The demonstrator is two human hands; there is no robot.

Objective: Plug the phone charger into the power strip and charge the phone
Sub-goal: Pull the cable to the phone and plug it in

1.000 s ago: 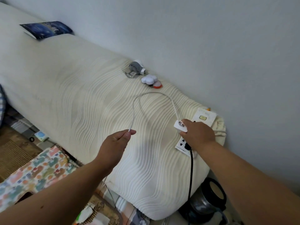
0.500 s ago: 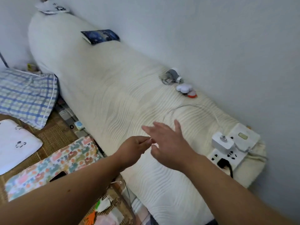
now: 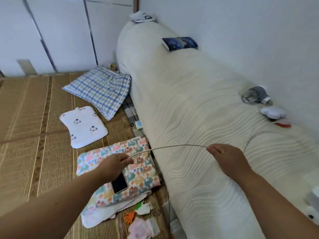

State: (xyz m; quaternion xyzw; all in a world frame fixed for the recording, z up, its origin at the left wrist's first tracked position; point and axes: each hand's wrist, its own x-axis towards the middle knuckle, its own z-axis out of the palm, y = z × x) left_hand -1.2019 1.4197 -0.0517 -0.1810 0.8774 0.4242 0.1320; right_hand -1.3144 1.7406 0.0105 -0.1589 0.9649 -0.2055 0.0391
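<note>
The white charging cable (image 3: 169,147) runs taut between both hands. My left hand (image 3: 113,165) pinches its free end just above the phone (image 3: 119,184), which lies screen up on a colourful patterned cloth (image 3: 138,171). My right hand (image 3: 226,156) pinches the cable further along, over the long white bolster (image 3: 181,104). From there the cable loops back to the right across the bolster. At the right edge the white charger (image 3: 313,200) and power strip (image 3: 311,213) are blurred and partly cut off.
On the bolster lie a blue book (image 3: 179,43), a grey gadget (image 3: 255,96), and a white cloud-shaped item (image 3: 272,112) by a red piece. A checked pillow (image 3: 100,89) and a small white pillow (image 3: 83,127) rest on the woven mat (image 3: 34,118). Scraps lie near my left arm.
My view has swung left, away from the power strip. My right hand has taken hold of the cable, and both hands have drawn it out straight, the left end now down over the phone.
</note>
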